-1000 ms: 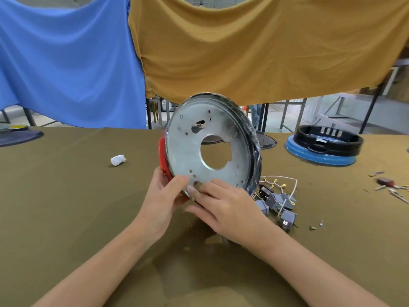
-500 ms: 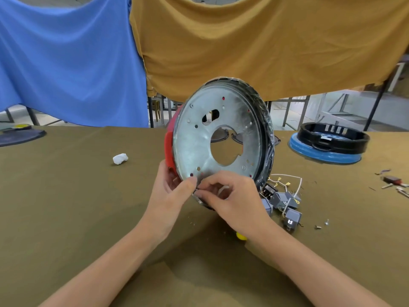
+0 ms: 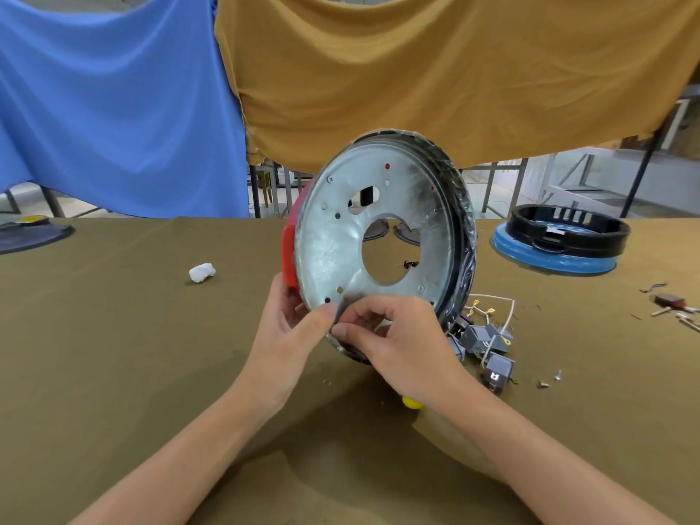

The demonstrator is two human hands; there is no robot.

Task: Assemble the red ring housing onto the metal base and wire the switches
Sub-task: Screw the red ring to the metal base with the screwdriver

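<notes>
1. The metal base [image 3: 333, 240], a round plate with a large centre hole and many small ones, stood on edge above the bench [image 3: 113, 354], its flat face turned toward the camera and its top tilted away
2. The red ring housing [image 3: 289, 244] showed only as a red strip behind the base's left edge; a dark rim wrapped in clear film [image 3: 460, 236] ran round the base's right side
3. The left hand [image 3: 291, 335] gripped the base at its lower left edge, thumb pressed on the face, fingers hidden behind
4. The right hand [image 3: 397, 342] pinched the base's bottom rim between thumb and curled fingers, just beside the left thumb
5. The switches [image 3: 488, 346], grey blocks with white wires, lay on the bench just right of the base's lower edge
6. A yellow ball [image 3: 411, 402] peeked out below the right wrist
7. A white wad [image 3: 202, 272] lay left of the base, and a black ring on a blue disc [image 3: 560, 236] lay well to the base's right
</notes>
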